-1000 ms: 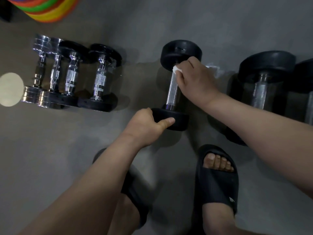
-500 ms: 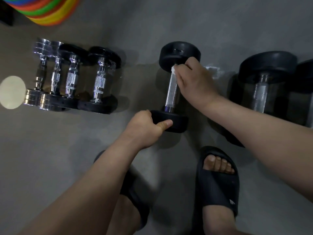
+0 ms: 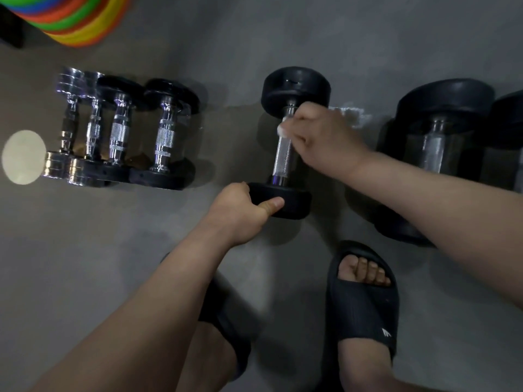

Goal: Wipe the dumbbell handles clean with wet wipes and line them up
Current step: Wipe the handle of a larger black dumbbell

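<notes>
A black-headed dumbbell [image 3: 295, 86] lies on the grey floor in the middle, its chrome handle [image 3: 282, 155] pointing away from me. My left hand [image 3: 242, 212] grips its near weight head. My right hand [image 3: 319, 138] is wrapped round the upper part of the handle, pressing a white wet wipe [image 3: 282, 131] against it; only a small corner of the wipe shows. To the left, several smaller dumbbells [image 3: 119, 131] lie side by side in a row, two chrome and two black-headed.
Two larger black dumbbells [image 3: 441, 108] lie at the right, one cut by the frame edge. A stack of coloured discs [image 3: 73, 18] sits at top left. A pale round spot [image 3: 24, 157] lies left of the row. My feet in black slides [image 3: 365, 306] stand near.
My right hand has slid with the wipe down the handle, from just under the far head toward the middle. My left hand keeps its grip on the near head.
</notes>
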`<state>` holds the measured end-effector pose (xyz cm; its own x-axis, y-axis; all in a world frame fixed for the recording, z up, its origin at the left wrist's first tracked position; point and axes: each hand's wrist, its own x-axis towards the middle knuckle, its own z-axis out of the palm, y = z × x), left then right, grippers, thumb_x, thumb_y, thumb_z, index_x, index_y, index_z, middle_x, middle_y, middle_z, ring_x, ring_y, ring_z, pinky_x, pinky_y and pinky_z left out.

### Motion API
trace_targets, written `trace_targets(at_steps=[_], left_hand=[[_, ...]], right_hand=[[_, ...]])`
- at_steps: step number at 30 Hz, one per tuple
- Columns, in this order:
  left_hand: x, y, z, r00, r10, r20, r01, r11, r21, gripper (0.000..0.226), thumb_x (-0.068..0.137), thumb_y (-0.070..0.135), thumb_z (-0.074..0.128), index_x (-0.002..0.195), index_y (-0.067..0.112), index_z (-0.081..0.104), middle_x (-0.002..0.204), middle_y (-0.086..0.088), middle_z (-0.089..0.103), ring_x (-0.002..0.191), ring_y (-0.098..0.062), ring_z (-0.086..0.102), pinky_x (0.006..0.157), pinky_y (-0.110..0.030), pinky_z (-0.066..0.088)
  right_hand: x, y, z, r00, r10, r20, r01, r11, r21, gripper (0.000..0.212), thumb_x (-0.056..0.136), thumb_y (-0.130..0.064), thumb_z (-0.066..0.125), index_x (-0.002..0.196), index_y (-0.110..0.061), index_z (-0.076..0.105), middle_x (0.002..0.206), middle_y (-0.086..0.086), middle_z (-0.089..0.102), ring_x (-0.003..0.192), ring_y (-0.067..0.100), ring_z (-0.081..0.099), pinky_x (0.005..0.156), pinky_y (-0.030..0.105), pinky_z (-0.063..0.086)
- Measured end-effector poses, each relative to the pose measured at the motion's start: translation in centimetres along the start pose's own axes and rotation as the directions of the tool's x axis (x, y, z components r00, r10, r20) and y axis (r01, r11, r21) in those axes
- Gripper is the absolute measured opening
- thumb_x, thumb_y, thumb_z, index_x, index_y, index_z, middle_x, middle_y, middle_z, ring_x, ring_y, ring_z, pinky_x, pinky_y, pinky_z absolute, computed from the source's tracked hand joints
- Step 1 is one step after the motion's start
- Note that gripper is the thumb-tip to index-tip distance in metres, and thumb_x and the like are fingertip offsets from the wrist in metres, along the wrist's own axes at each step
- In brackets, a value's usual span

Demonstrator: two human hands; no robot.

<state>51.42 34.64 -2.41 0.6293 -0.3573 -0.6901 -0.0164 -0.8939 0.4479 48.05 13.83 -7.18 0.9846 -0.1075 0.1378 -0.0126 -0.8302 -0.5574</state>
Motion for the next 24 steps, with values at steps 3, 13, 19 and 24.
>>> trace_targets(at_steps=[3,13,19,24], left_hand=[[0.0,0.2,-0.1,1.0,-0.006,0.009,0.006,1.0,0.001,0.042,0.085,0.046,0.074,0.115,0.016,0.069,0.1,0.001,0.073,0.096,-0.016,0.068,0.088,-0.031,0.054],[0.0,0.4,-0.3,0.999,-0.017,0.027,0.018,1.0,-0.012,0.039,0.086,0.044,0.074,0.115,0.017,0.07,0.097,0.001,0.074,0.092,-0.016,0.069,0.086,-0.032,0.056],[0.1,-0.1,-0.2,0.999,-0.012,0.03,0.013,0.999,-0.035,0.05,0.08,0.053,0.072,0.115,0.018,0.07,0.097,0.001,0.074,0.093,-0.017,0.07,0.088,-0.035,0.056],[0.3,0.0,-0.5,0.999,-0.019,0.041,0.021,0.998,-0.059,0.037,0.088,0.041,0.073,0.116,0.017,0.07,0.098,-0.001,0.074,0.094,-0.018,0.069,0.081,-0.027,0.052]], right_hand=[[-2.1,-1.2,0.5,0.973,-0.193,0.127,0.19,0.981,0.039,0.02,0.097,-0.022,0.059,0.094,-0.01,0.074,0.089,0.01,0.062,0.071,0.029,0.06,0.057,0.039,0.051],[-3.0,-1.5,1.2,0.991,-0.134,0.02,0.134,0.991,-0.008,0.022,0.1,-0.029,0.059,0.095,-0.015,0.076,0.087,0.004,0.066,0.069,0.028,0.062,0.055,0.032,0.047],[-0.2,0.3,1.1,0.986,0.081,-0.143,-0.093,0.992,-0.08,0.033,0.102,-0.035,0.05,0.108,-0.013,0.074,0.083,0.01,0.061,0.067,0.031,0.059,0.058,0.039,0.051],[-0.4,0.3,0.9,0.99,0.007,-0.138,-0.028,0.989,-0.147,0.025,0.1,-0.024,0.055,0.11,-0.01,0.073,0.078,0.012,0.061,0.059,0.033,0.058,0.051,0.035,0.048]])
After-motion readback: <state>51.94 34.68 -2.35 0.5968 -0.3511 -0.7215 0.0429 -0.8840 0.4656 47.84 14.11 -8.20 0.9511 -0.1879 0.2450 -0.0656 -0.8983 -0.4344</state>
